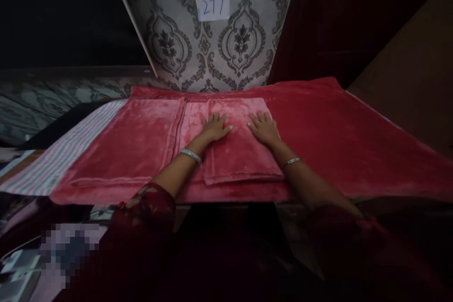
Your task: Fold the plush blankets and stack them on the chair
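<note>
The small folded pink cloth (240, 151) lies near the front edge of the table, roughly at its middle, and both hands rest flat on its far half: the left hand (215, 127) on the left part, the right hand (264, 128) just beside it, fingers spread and palms down, each grip released and grasping nothing. Pressed like that, the hands seem to be flattening the plush so the layers sit square (the stacked edges at its near side line up neatly). The fabric looks thick and velvety, with a soft sheen. Touching it on the left lies a larger folded pink cloth (130, 146) of the same nap, its hem showing as a raised ridge. Both sit on a deeper red blanket (347, 137) spread over the table, with a striped sheet (67, 155) showing at the left edge. Behind stands a damask-patterned panel (177, 33) bearing a paper label (213, 5).
</note>
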`<move>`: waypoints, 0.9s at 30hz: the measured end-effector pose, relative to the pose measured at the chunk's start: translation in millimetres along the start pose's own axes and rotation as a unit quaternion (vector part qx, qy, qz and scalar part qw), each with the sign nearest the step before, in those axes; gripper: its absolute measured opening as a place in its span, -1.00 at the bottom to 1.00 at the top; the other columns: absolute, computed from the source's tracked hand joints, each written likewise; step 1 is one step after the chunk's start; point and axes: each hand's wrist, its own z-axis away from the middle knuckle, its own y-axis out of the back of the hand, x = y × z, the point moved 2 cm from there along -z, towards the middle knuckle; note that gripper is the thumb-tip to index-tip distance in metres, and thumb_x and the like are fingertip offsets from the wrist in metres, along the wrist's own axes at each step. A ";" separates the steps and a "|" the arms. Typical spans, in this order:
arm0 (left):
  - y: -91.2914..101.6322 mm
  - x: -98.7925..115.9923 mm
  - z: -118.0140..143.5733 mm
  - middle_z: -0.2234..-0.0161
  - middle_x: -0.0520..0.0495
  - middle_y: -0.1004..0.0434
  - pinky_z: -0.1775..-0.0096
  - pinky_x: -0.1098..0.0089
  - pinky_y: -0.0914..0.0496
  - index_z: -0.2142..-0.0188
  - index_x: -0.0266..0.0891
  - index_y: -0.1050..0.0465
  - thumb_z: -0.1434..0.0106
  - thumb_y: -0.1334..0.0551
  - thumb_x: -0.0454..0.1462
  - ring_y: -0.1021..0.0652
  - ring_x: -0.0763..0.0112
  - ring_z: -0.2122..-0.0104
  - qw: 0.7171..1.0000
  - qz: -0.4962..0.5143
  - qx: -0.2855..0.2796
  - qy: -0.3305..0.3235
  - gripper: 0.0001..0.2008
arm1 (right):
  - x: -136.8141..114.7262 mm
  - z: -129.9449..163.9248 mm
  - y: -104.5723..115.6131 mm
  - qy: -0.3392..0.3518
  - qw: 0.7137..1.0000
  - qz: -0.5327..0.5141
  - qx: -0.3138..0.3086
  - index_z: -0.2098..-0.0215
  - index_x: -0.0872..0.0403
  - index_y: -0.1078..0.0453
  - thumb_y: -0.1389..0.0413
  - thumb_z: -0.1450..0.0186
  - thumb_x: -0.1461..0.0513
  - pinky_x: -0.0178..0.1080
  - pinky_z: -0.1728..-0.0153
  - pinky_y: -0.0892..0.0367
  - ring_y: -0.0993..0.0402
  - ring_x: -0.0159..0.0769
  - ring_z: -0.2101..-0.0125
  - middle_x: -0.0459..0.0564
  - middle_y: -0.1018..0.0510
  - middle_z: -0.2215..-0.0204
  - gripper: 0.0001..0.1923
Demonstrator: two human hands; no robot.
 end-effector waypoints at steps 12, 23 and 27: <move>-42.8 8.6 121.4 -0.46 -0.22 0.15 -0.35 -0.11 0.20 -0.43 -0.10 0.01 -0.34 -0.10 0.13 0.08 -0.04 -0.43 0.982 -0.043 0.033 -0.181 -0.22 | -14.1 112.7 -14.2 0.068 0.996 0.062 -0.011 -0.46 -0.16 0.07 0.20 -0.47 -0.06 0.22 -0.32 0.18 0.25 0.08 -0.43 -0.05 0.12 -0.47 -0.37; -43.7 -2.4 141.9 -0.43 -0.23 0.03 -0.35 -0.13 0.13 -0.41 -0.07 -0.06 -0.31 -0.16 0.12 0.00 0.02 -0.42 0.984 -0.008 0.052 -0.170 -0.23 | -13.4 108.9 -19.8 0.072 0.997 0.036 0.020 -0.41 -0.16 -0.08 0.11 -0.45 -0.02 0.20 -0.33 0.11 0.17 0.03 -0.42 -0.09 0.04 -0.45 -0.41; -43.8 -11.0 154.5 -0.39 -0.23 -0.12 -0.35 -0.13 0.04 -0.36 -0.11 -0.18 -0.37 -0.16 -0.01 -0.12 0.06 -0.39 0.978 0.038 0.068 -0.195 -0.38 | -5.5 110.3 -23.0 0.112 0.991 -0.037 0.066 -0.33 -0.10 -0.25 0.11 -0.46 0.03 0.26 -0.29 0.02 -0.01 0.05 -0.38 0.01 -0.18 -0.38 -0.48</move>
